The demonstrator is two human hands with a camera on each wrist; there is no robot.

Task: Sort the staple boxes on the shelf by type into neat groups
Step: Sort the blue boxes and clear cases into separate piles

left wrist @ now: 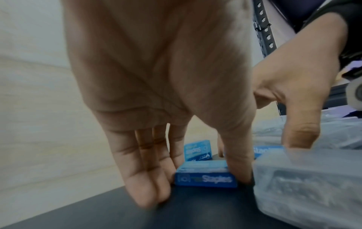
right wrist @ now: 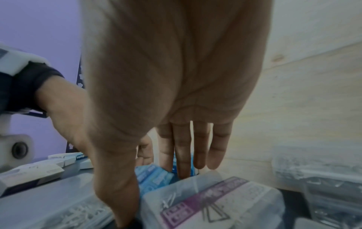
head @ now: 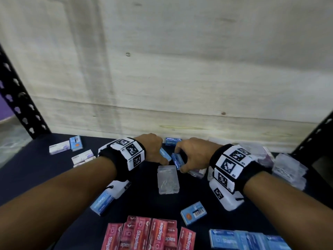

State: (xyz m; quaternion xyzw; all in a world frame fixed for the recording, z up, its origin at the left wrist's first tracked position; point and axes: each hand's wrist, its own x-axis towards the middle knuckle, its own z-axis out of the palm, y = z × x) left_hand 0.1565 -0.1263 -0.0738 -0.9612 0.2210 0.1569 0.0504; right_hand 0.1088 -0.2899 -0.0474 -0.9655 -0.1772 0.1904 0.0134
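Note:
My left hand (head: 159, 156) pinches a small blue staple box (head: 165, 154) between thumb and fingers on the dark shelf (head: 144, 201); the left wrist view shows this box (left wrist: 205, 178) lying flat on the shelf. Close beside it, my right hand (head: 180, 164) grips a second blue staple box (head: 177, 160), which is tilted. In the right wrist view that box (right wrist: 152, 176) sits between the thumb and the straight fingers (right wrist: 184, 155). A third blue box (head: 173, 141) stands by the back wall.
A clear plastic box (head: 168, 179) lies just in front of both hands. Red boxes (head: 149, 235) and blue boxes (head: 246, 240) are grouped at the front edge. Loose blue boxes (head: 193, 212) (head: 101, 202), white-purple boxes (head: 59, 147) at left, clear boxes (head: 288, 168) at right.

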